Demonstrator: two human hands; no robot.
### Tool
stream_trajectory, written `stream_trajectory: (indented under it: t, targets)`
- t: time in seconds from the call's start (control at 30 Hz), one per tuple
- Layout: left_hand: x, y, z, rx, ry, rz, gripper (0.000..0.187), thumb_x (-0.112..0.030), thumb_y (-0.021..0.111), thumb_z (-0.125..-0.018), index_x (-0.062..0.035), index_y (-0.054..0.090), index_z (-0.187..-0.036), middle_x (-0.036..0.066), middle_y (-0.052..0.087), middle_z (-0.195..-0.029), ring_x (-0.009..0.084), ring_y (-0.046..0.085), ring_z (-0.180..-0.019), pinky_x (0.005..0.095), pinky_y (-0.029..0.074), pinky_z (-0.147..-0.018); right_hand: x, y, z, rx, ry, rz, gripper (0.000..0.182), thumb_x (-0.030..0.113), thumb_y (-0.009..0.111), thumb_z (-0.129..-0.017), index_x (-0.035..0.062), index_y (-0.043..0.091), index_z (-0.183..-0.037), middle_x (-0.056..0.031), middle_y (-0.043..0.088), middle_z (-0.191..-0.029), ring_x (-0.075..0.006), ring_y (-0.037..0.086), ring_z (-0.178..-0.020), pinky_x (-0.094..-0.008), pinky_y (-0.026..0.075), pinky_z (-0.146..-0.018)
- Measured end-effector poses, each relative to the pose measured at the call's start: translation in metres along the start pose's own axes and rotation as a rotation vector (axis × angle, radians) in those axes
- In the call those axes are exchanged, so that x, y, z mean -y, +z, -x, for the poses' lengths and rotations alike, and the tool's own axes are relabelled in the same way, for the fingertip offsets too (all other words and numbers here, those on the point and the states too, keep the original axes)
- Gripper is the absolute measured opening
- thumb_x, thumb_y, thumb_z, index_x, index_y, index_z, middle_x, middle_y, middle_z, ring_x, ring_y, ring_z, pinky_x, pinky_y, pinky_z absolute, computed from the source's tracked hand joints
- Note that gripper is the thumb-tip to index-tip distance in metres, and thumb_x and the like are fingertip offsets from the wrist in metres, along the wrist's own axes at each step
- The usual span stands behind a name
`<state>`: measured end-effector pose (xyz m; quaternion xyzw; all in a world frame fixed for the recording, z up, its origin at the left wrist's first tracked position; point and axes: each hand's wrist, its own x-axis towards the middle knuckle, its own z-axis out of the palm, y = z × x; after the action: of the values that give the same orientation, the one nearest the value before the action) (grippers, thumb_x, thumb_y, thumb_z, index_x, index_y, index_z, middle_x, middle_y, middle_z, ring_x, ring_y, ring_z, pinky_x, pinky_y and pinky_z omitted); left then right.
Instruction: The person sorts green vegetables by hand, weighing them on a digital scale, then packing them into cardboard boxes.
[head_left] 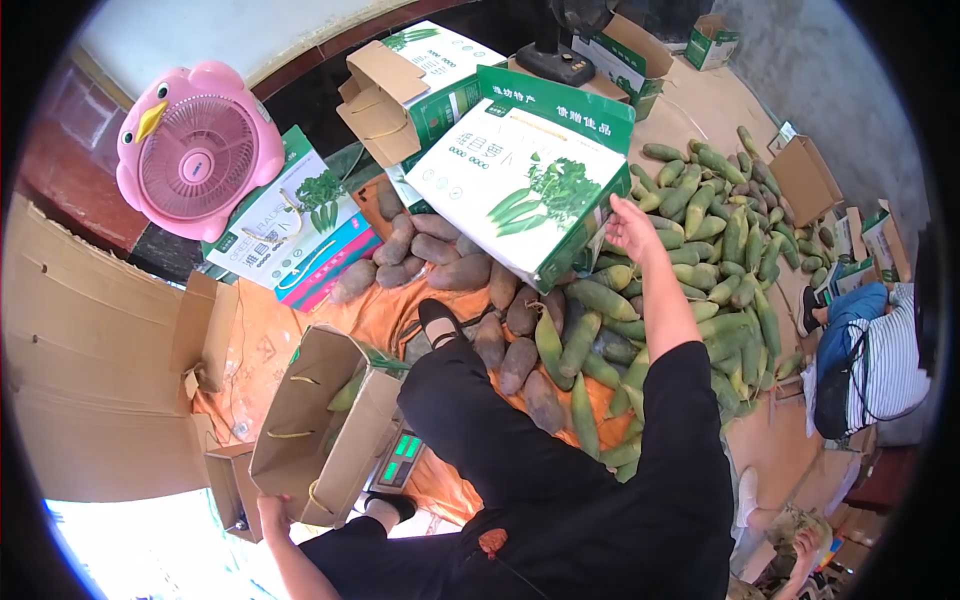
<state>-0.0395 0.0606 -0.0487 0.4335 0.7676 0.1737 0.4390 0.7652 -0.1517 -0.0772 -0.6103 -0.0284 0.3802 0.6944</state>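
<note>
My left hand is closed on the lower left edge of an open brown cardboard box. This box stands tilted beside my legs, with rope loops on its sides and a few green radishes inside. Just behind it, a digital scale shows lit green numbers. My right hand is at the right side of a white-and-green radish carton, fingers curled at its edge. The carton has a printed radish picture, and its far green flap stands up. Below my right hand lies a large heap of green radishes.
Brownish-purple roots lie on an orange sheet. A pink penguin-shaped fan stands at the left near more printed cartons. Another carton lies open behind. Two other people sit at the right, one in a striped top.
</note>
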Motion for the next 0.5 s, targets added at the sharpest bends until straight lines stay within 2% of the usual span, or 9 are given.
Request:
stream_trajectory:
  t: [0.1, 0.13, 0.27, 0.5]
  targets:
    - [-0.007, 0.005, 0.011, 0.009, -0.020, 0.010, 0.023, 0.003, 0.045, -0.073, 0.0003, 0.054, -0.094, 0.010, 0.055, -0.079, 0.0247, 0.055, -0.073, 0.0417, 0.049, -0.060, -0.009, 0.016, 0.020, 0.104, -0.082, -0.078, 0.027, 0.038, 0.066, -0.084, 0.0162, 0.053, -0.094, 0.0019, 0.051, -0.077, -0.0131, 0.054, -0.071, -0.0320, 0.048, -0.066]
    - [-0.008, 0.005, 0.012, 0.012, -0.015, 0.018, 0.023, 0.003, 0.046, -0.072, 0.0003, 0.054, -0.094, 0.011, 0.055, -0.079, 0.0249, 0.055, -0.072, 0.0420, 0.048, -0.059, -0.009, 0.023, 0.032, 0.113, -0.115, -0.103, 0.020, 0.030, 0.063, -0.088, 0.0135, 0.052, -0.090, 0.0013, 0.053, -0.078, -0.0116, 0.055, -0.070, -0.0325, 0.050, -0.069]
    - [0.011, -0.003, -0.009, 0.009, 0.035, -0.009, 0.024, 0.003, 0.046, -0.072, 0.0005, 0.055, -0.093, 0.011, 0.056, -0.080, 0.0250, 0.055, -0.072, 0.0417, 0.047, -0.058, -0.014, 0.040, 0.078, 0.097, -0.256, -0.144, 0.014, 0.021, 0.058, -0.091, 0.0085, 0.051, -0.090, 0.0013, 0.054, -0.082, -0.0099, 0.055, -0.071, -0.0334, 0.051, -0.073]
    - [-0.003, 0.001, 0.001, 0.030, 0.047, -0.032, 0.023, 0.002, 0.046, -0.074, 0.0012, 0.057, -0.094, 0.010, 0.056, -0.075, 0.0237, 0.055, -0.068, 0.0388, 0.046, -0.058, -0.008, 0.017, 0.142, 0.111, -0.382, -0.323, 0.008, 0.018, 0.055, -0.093, 0.0108, 0.052, -0.093, 0.0007, 0.057, -0.080, -0.0099, 0.055, -0.072, -0.0323, 0.050, -0.072]
